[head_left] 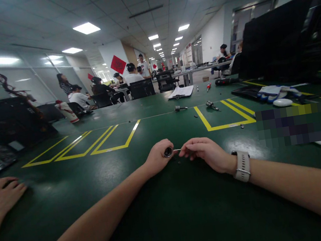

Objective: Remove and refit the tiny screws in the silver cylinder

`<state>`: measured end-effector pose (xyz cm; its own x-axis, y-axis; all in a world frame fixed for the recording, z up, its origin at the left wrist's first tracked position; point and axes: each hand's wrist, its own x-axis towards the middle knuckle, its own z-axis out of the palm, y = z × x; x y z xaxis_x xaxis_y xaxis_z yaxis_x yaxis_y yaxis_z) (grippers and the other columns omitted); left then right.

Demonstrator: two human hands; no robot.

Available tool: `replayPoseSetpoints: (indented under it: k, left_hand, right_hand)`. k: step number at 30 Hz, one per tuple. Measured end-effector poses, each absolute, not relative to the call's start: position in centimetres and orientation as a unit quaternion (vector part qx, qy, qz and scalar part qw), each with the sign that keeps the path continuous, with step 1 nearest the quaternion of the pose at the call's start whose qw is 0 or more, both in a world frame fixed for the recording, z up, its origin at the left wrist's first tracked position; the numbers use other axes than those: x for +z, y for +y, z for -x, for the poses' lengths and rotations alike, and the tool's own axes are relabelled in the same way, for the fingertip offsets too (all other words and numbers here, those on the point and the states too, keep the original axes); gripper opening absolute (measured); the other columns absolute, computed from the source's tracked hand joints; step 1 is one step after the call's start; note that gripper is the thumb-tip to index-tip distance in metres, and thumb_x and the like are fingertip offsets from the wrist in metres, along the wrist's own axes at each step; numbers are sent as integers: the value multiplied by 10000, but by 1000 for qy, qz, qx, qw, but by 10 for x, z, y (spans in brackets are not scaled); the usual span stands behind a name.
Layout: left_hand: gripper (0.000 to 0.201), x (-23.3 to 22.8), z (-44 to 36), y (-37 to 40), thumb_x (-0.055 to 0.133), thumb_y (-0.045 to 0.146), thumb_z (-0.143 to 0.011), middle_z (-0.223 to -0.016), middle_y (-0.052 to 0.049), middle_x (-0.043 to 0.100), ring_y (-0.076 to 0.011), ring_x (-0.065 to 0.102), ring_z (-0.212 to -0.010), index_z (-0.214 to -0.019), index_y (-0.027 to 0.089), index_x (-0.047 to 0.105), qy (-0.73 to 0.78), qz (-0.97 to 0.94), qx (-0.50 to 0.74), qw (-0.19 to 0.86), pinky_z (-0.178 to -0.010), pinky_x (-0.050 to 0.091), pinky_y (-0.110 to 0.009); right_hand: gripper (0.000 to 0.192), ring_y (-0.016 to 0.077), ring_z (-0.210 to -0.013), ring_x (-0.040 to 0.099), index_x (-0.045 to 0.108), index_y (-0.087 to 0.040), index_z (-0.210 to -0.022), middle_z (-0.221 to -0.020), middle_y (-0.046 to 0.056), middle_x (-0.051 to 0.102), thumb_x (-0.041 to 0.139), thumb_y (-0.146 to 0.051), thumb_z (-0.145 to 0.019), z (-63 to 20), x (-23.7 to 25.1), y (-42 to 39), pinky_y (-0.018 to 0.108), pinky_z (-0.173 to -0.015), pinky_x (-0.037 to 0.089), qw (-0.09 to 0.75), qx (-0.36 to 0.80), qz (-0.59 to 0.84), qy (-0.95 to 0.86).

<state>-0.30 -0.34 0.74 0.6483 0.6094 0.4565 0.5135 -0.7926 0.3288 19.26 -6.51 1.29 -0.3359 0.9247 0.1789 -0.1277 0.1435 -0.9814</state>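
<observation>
My left hand [159, 156] is wrapped round a dark cylindrical metal part [168, 152], whose round, hollow-looking end faces me. Just to its right, my right hand [203, 152], with a watch on the wrist, pinches a thin, light metal rod [177, 149]. The rod reaches across to the left hand at the cylinder; its far tip is hidden, and I cannot tell where it touches. A tiny dark piece [179, 162] lies on the green table [174, 215] below the hands.
Two metal parts with shafts, one [181, 108] at centre and another [212, 106] inside yellow tape, lie beyond my hands. A small metal ring [242, 126], clipboard [181, 92], red screwdriver [209, 86], gloves [275, 92] and white mouse [282, 102] are farther off. Another person's hand [3, 196] rests at left.
</observation>
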Motion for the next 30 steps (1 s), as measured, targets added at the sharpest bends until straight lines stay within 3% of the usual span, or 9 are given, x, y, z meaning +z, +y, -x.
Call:
replayPoseSetpoints:
  k: [12, 22, 30]
  left_hand:
    - [134, 8, 2, -5, 537, 182, -793, -668, 15, 472, -131, 468, -631, -667, 175, 490, 319, -911, 257, 52, -582, 349, -254]
    - [130, 6, 5, -4, 525, 203, -802, -679, 9, 481, -131, 471, -637, -681, 178, 484, 310, -910, 270, 51, -592, 358, -251]
    - [161, 6, 4, -4, 523, 235, -818, -693, 7, 493, -127, 471, -639, -675, 176, 480, 314, -909, 269, 46, -592, 362, -250]
  right_hand:
    - [129, 161, -728, 549, 693, -177, -732, -772, 34, 680, 582, -227, -776, -189, 12, -70, 311, -689, 383, 492, 534, 339, -598]
    - [175, 152, -720, 571, 682, -149, -783, -836, 72, 693, 535, -244, -790, -194, 13, -64, 305, -671, 405, 471, 608, 319, -554]
    - [155, 156, -695, 565, 670, -154, -728, -781, 66, 693, 554, -253, -759, -193, 12, -65, 311, -664, 396, 495, 602, 321, -537]
